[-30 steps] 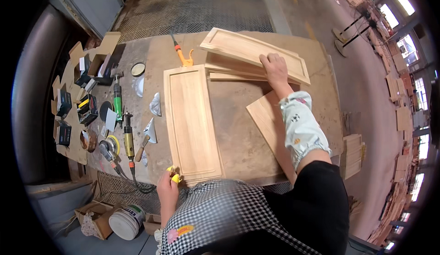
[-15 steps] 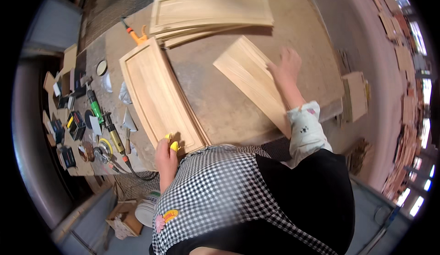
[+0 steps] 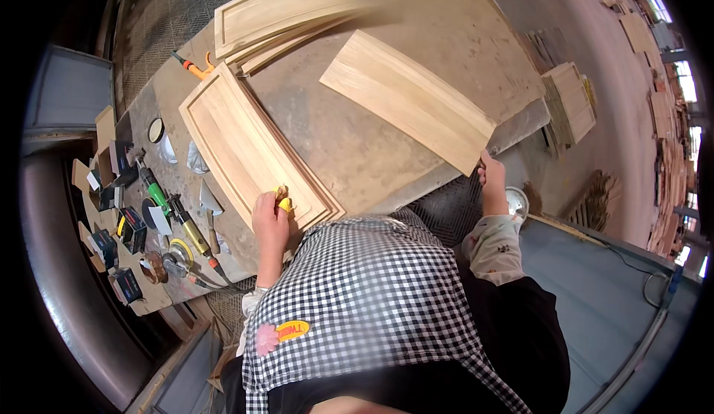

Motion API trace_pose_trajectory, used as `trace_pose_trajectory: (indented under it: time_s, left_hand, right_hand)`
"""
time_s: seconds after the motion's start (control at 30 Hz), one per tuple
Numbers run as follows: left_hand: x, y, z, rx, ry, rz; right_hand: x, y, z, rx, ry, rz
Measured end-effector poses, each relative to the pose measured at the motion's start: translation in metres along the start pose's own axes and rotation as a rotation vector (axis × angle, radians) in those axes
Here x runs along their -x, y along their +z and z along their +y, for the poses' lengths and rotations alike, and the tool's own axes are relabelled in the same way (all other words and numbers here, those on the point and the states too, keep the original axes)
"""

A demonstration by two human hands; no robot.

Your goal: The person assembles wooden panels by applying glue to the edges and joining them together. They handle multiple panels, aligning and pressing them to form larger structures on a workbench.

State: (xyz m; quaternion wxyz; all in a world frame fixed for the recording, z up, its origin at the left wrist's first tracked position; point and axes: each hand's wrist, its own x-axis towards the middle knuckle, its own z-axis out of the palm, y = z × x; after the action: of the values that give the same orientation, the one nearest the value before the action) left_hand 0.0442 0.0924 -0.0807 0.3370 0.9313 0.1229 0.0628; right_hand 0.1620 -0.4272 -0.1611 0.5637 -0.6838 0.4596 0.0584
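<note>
My right hand [image 3: 489,177] grips the near right corner of a flat wooden panel [image 3: 409,103], thumb against its edge. The panel lies slantwise over the worktable [image 3: 327,142], and its held corner reaches the table's front edge. My left hand [image 3: 271,222] is at the near end of a stack of framed wooden door panels [image 3: 242,146]. Yellow coverings [image 3: 285,204] show on its bent fingertips, which come together over the top panel; anything between them is too small to make out.
More framed panels [image 3: 297,8] are fanned at the far side. An orange-handled tool [image 3: 195,66] lies beside them. On the left are a green power tool [image 3: 155,189], a yellowish one [image 3: 187,225], a scraper [image 3: 210,200] and small boxes [image 3: 128,286]. Boards [image 3: 573,101] are stacked beyond the table's right.
My right hand has moved from the panel's right side to its near corner and closed there. The panel has swung counterclockwise. The whole view has shifted; my left hand stays by the stack.
</note>
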Motion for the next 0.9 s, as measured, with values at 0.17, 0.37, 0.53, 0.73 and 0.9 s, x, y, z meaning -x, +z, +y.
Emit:
trace_pose_trajectory:
  time_s: [0.17,0.37,0.53,0.73,0.9]
  left_hand:
    - [-0.003,0.006,-0.004,-0.072,0.01,0.018]
    - [-0.004,0.009,-0.001,-0.044,0.017,0.057]
    - [-0.004,0.009,-0.002,-0.038,-0.07,0.047]
    - [-0.015,0.012,-0.008,0.281,-0.299,-0.029]
    - [-0.026,0.01,-0.017,0.74,-0.368,0.042]
  right_hand:
    - [0.0,0.012,-0.006,0.025,0.062,-0.029]
    - [0.021,0.044,0.012,-0.286,0.043,-0.106]
    - [0.053,0.052,-0.014,-0.661,-0.004,-0.366]
    - [0.098,0.054,-0.059,-0.607,-0.199,-0.184]
    - [0.112,0.024,-0.091,-0.574,-0.433,-0.402]
